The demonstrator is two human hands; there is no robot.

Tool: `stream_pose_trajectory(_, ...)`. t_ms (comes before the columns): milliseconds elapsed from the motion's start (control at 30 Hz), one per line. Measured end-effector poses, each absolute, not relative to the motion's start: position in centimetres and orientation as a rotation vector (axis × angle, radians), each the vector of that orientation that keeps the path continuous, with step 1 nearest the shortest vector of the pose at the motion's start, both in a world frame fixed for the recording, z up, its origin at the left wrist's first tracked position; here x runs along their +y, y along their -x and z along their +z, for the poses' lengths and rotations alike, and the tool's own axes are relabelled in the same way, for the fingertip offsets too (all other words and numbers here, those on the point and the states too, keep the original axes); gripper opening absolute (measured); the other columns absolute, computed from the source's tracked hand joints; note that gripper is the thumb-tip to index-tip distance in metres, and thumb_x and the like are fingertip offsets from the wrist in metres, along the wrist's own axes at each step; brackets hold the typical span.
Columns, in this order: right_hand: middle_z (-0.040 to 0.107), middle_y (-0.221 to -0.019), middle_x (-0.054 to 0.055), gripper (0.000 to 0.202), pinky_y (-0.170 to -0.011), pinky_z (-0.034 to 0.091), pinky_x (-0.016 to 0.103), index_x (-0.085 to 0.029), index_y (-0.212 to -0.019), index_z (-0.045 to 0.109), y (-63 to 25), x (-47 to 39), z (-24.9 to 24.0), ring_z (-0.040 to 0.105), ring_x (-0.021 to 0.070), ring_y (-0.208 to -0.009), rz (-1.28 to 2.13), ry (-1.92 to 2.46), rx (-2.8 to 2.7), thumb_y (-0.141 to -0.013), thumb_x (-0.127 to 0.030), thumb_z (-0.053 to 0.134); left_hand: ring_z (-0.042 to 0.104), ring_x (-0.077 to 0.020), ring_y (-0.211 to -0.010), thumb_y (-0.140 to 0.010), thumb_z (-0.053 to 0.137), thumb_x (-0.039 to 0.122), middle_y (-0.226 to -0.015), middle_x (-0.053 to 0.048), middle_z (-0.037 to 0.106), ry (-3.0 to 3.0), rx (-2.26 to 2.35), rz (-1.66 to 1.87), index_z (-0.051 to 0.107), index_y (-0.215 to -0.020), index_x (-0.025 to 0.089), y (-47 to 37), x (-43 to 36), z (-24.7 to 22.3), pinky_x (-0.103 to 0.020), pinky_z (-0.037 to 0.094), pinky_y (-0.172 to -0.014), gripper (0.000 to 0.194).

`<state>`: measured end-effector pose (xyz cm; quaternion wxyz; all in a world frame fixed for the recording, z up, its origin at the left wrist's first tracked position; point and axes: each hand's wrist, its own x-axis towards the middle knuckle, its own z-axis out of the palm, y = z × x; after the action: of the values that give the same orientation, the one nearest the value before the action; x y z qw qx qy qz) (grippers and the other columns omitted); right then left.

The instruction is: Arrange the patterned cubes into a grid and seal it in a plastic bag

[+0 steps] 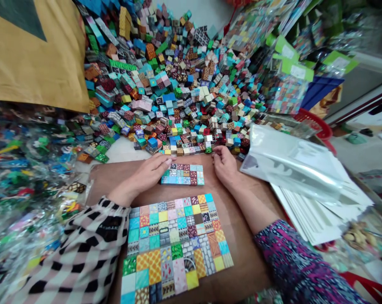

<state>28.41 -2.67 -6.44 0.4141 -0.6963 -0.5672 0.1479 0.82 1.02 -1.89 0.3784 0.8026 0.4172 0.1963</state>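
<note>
My left hand [149, 171] rests at the upper left corner of a small block of patterned cubes [186, 175], its fingers stretched together over the corner. To the right of that block, apart from it, my right hand [224, 164] lies near the edge of the cube heap, fingers curled; whether a cube is between the fingertips is hidden. Nearer to me a larger flat layer of patterned cubes [178, 240] lies on the brown board [246, 257], its lower edge uneven.
A big heap of loose cubes [178, 93] fills the back. Clear plastic bags [292, 160] lie on white sheets [308, 211] at the right. Bagged small parts [29, 190] cover the left. A red basket [314, 122] and packed cube bags [286, 88] stand at back right.
</note>
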Motion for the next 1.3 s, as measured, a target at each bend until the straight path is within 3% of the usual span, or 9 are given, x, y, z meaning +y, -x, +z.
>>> stream_pose_trajectory(600, 0.069, -0.104, 0.01, 0.022, -0.092, 0.048, 0.046, -0.022, -0.099, 0.062, -28.3, -2.6, -6.4, 0.063, 0.0275, -0.099, 0.288, 1.707, -1.496, -0.085, -0.025, 0.045, 0.056, -0.0246, -0.124, -0.097, 0.037, 0.055, -0.131, -0.007, 0.065, -1.98, 1.054, 0.539, 0.065, -0.12, 0.024, -0.5, 1.6, -2.8, -0.044, 0.038, -0.112, 0.048)
stream_pose_trajectory(967, 0.066, -0.093, 0.01, 0.026, -0.082, 0.051, 0.042, -0.018, -0.103, 0.062, -27.9, -2.7, -6.3, 0.063, 0.0256, -0.085, 0.297, 1.704, -1.476, -0.084, -0.03, 0.048, 0.057, -0.0286, -0.124, -0.093, 0.04, 0.06, -0.132, -0.011, 0.065, -1.899, 1.086, 0.523, 0.066, -0.119, 0.02, -0.5, 1.2, -1.7, -0.048, 0.04, -0.111, 0.054)
stream_pose_trajectory(1133, 0.064, -0.086, 0.006, 0.029, -0.07, 0.051, 0.037, -0.018, -0.106, 0.06, -27.8, -2.6, -6.3, 0.058, 0.0204, -0.068, 0.321, 1.713, -1.419, -0.082, -0.032, 0.052, 0.057, -0.0275, -0.124, -0.093, 0.04, 0.06, -0.131, -0.01, 0.065, -1.922, 1.103, 0.554, 0.067, -0.116, 0.02, -0.6, 1.6, -2.3, -0.046, 0.037, -0.112, 0.053)
stream_pose_trajectory(1300, 0.063, -0.086, 0.005, 0.031, -0.069, 0.05, 0.035, -0.018, -0.107, 0.059, -27.8, -2.6, -6.2, 0.056, 0.0177, -0.065, 0.325, 1.72, -1.374, -0.08, -0.032, 0.055, 0.057, -0.0261, -0.123, -0.093, 0.04, 0.055, -0.13, -0.009, 0.066, -1.932, 1.101, 0.578, 0.068, -0.117, 0.02, -0.7, 1.7, -2.8, -0.045, 0.038, -0.112, 0.05)
